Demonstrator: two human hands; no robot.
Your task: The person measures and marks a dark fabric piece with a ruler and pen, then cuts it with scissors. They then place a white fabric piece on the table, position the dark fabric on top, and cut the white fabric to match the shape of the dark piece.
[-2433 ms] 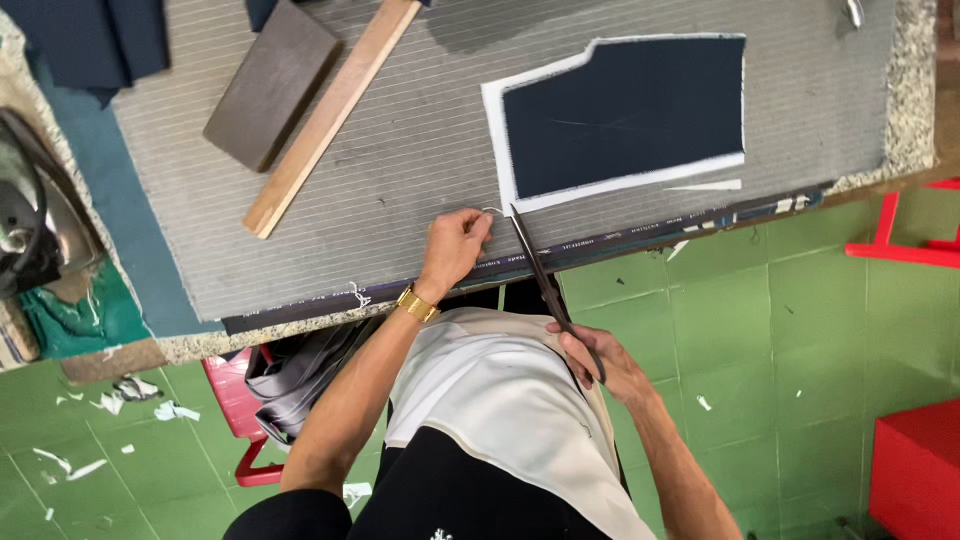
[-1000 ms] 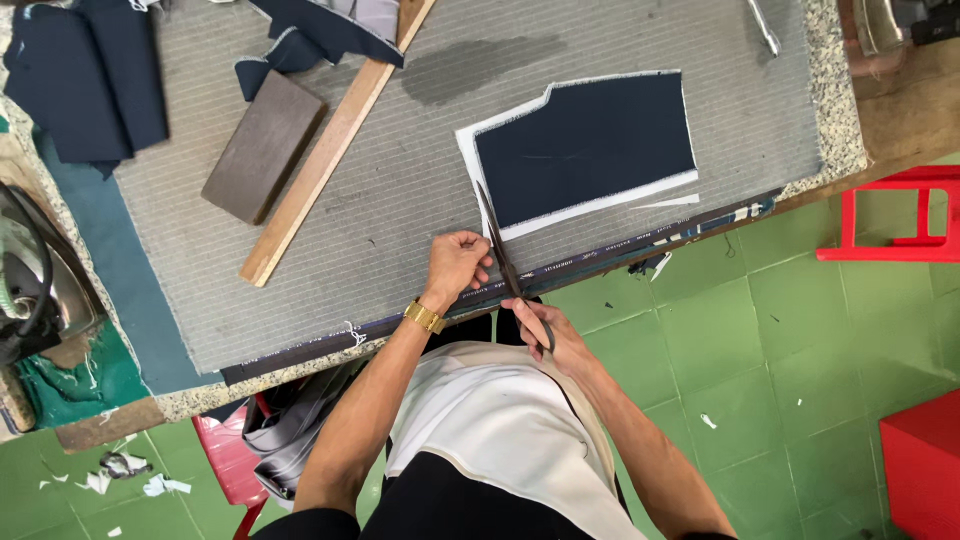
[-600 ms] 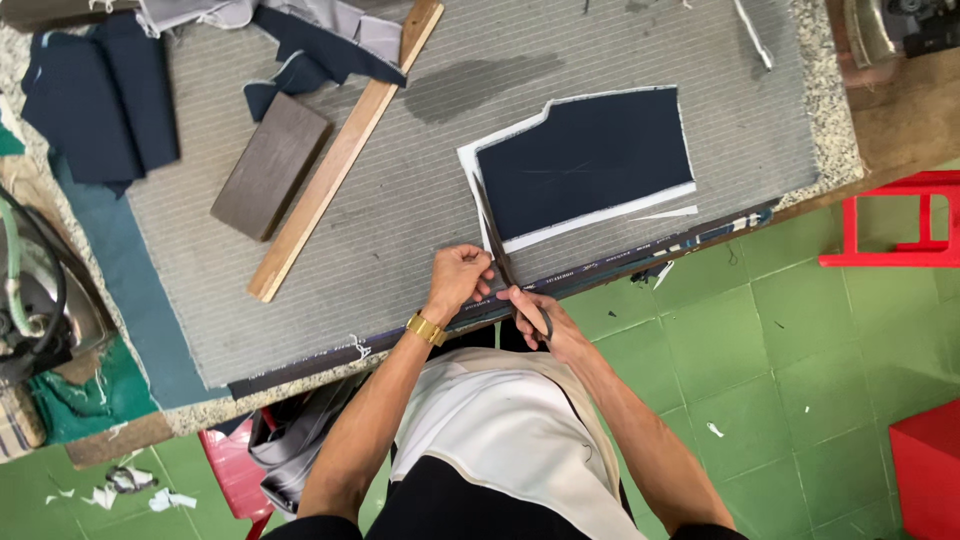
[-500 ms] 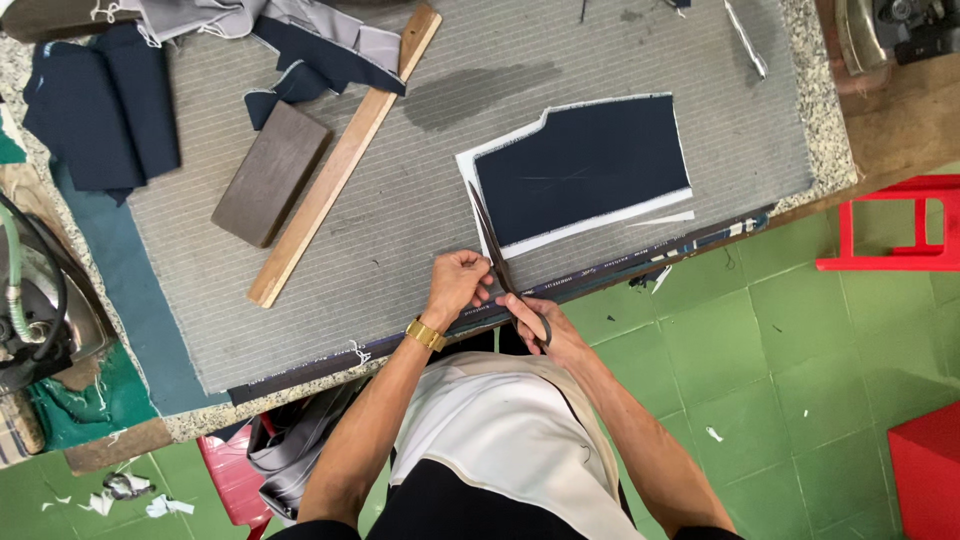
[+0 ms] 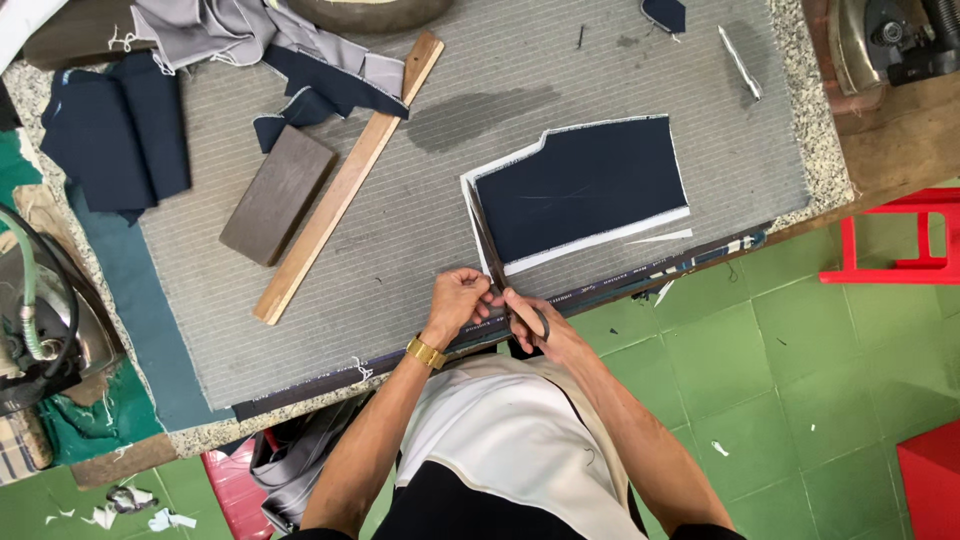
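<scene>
At the far left edge, a steam iron (image 5: pixel 40 340) with a green hose sits on a teal cloth (image 5: pixel 90 425), at the corner of the desk (image 5: pixel 800 120), whose speckled stone rim shows around a grey pinstriped cover (image 5: pixel 400 240). Folded navy fabric pieces (image 5: pixel 115 135) lie at the upper left of that cover, and a heap of grey cloth (image 5: pixel 220 30) spills in from the top edge. Just right of the navy pieces rests a dark rectangular block (image 5: pixel 278 195), and beside it a long wooden ruler (image 5: pixel 348 180) runs diagonally, its upper end under a navy scrap (image 5: pixel 330 85).

Near the desk's front edge, the left hand (image 5: pixel 458 303), with a gold watch (image 5: pixel 426 352) on its wrist, is curled, fingertips pressed down on the cover right next to the scissors (image 5: pixel 492 255). The scissors' blades lie nearly together, pointing up along the left edge of a navy cut panel (image 5: pixel 585 185) backed with white lining, which lies flat mid-desk. The right hand (image 5: pixel 540 325) is closed around the scissors' handles, just right of the left hand and touching it.

Further right, a thin white sliver (image 5: pixel 660 237) lies beside the panel's lower edge, and a piece of tailor's chalk (image 5: pixel 740 62) rests near the top right. Beyond the desk corner stands a wooden surface with a dark machine (image 5: pixel 900 35). Below, the floor (image 5: pixel 760 370) is green tile with scattered scraps, a red plastic stool (image 5: pixel 900 240) to the right.
</scene>
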